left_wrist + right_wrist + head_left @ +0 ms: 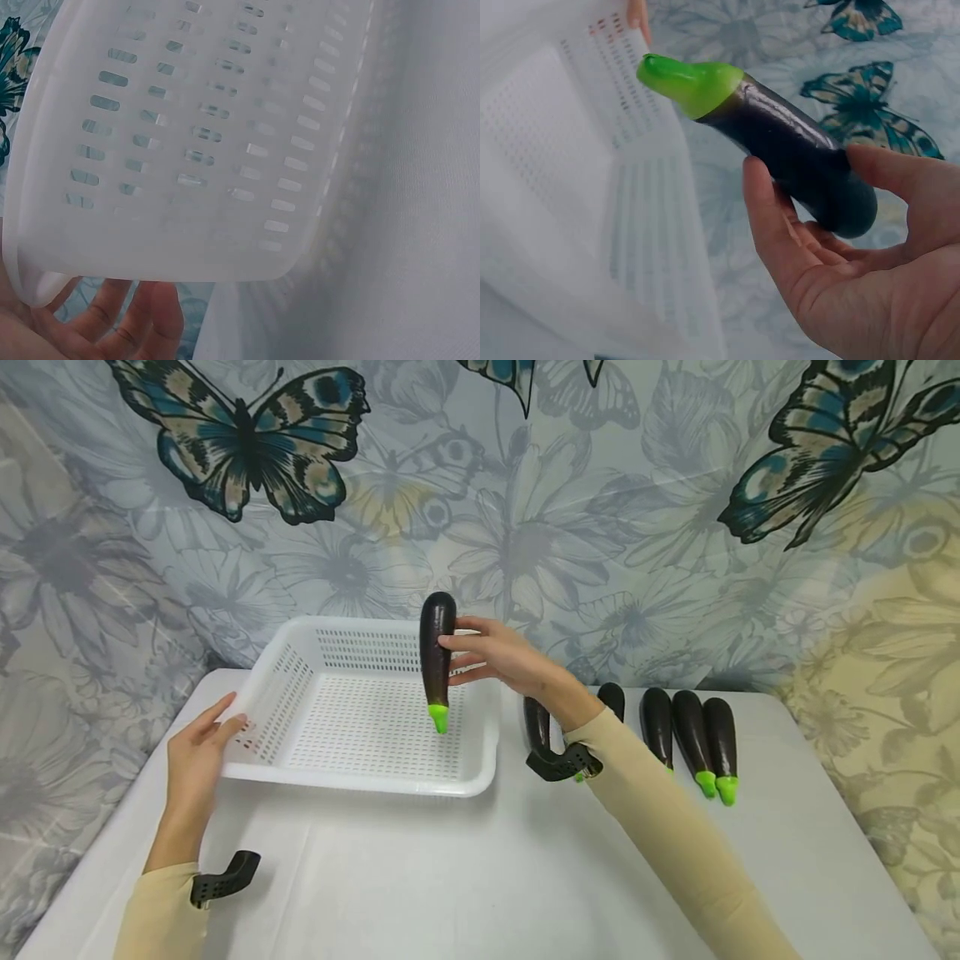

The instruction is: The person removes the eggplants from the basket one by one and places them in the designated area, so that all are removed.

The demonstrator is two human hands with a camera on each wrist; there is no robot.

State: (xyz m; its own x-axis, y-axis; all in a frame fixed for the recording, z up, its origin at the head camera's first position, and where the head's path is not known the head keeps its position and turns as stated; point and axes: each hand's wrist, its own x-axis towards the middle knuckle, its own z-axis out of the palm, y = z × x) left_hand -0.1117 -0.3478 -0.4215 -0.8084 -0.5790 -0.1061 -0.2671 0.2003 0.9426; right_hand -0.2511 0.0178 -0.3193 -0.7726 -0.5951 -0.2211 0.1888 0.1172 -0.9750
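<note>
A dark purple eggplant (pixel 437 647) with a bright green stem end hangs upright over the right part of a white plastic basket (pixel 360 781), stem pointing down. My right hand (pixel 495 653) grips it from the right, thumb and fingers on its sides; the right wrist view shows the same eggplant (pixel 787 142) held between thumb and fingers. At the basket's left end, my left hand (pixel 198 752) holds the rim, thumb inside and fingers outside. In the left wrist view its fingers (pixel 124 322) show beyond the basket wall (pixel 172 240).
On the white table (pixel 525 877), several more eggplants (pixel 692 735) lie to the right of the basket; some are partly hidden behind my right forearm. A butterfly-and-flower patterned backdrop (pixel 517 552) rises behind the table.
</note>
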